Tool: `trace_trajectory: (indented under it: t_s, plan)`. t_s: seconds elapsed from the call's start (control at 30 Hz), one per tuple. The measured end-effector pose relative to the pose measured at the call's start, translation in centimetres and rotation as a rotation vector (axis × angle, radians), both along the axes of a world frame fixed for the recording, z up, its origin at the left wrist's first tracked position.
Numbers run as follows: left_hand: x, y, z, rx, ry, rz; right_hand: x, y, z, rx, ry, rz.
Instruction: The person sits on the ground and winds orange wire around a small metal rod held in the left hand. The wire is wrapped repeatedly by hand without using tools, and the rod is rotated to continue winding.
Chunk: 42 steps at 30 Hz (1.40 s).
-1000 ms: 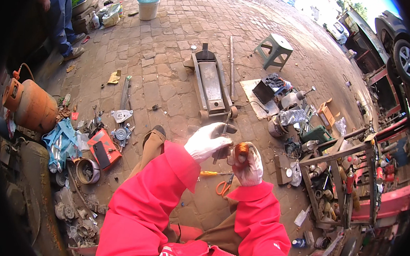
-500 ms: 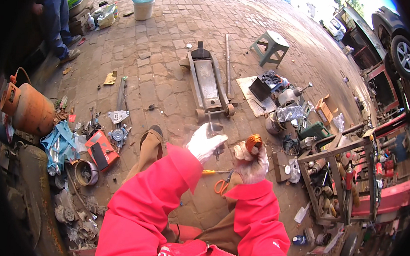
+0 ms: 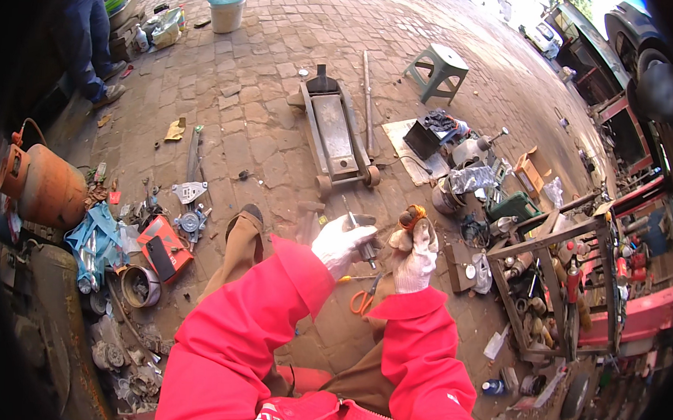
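Orange winding (image 3: 421, 212) and right hand (image 3: 414, 260) now sit farther from the body than a second ago; less orange shows, and a dark round end (image 3: 406, 220) faces up among the fingertips. Metal rod (image 3: 368, 251) in the left hand (image 3: 336, 246) has swung too — its upper end leaned right, now leans left. View itself has shifted slightly, the floor jack (image 3: 333, 126) sitting a little farther left in frame. Reading: both pieces appear to be getting turned in the fingers while held apart, so the work seems to be at a handling stage, nothing joined. Left hand: fingers curled closed around the rod, thumb side toward the right hand; thin tip sticks out beyond the fingers, thicker dark body emerges on the thumb side. Long axis: slanted, from the thin tip ahead of the left hand down toward the body and to the right, ending in the gap between the hands. Right hand: fingers bent in, pinching the winding at their tips, no palm opening visible; winding stands at the far end of that hand, dark end turned up and somewhat toward the left hand. Its exact axis — cannot tell, strands partly hidden. Orange-handled scissors (image 3: 361, 299) lie below, on the body side of both hands.
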<state>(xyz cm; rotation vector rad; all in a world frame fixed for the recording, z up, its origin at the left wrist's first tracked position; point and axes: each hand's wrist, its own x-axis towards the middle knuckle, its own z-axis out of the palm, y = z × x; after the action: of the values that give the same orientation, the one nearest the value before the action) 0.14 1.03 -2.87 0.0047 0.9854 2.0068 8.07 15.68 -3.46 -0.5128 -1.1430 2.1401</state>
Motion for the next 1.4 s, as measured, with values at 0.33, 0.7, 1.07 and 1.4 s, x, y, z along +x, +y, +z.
trace_trajectory:
  t_s: [0.33,0.7,1.07,1.4]
  plan:
    - [-0.2,-1.0,1.3,0.016,0.04,0.064,0.2,-1.1,0.7,1.308,-0.348,-0.017]
    - [-3.7,-4.1,4.4,-0.008,0.213,0.177,-1.0,-2.5,3.8,1.586,0.024,0.162]
    - [-2.7,-3.8,6.0,-0.316,0.685,-0.03,1.1,-1.6,1.0,0.294,-0.049,0.502]
    - [-2.2,-2.3,3.7,-0.129,0.362,-0.118,0.7,-2.6,0.0,-0.357,0.255,0.617]
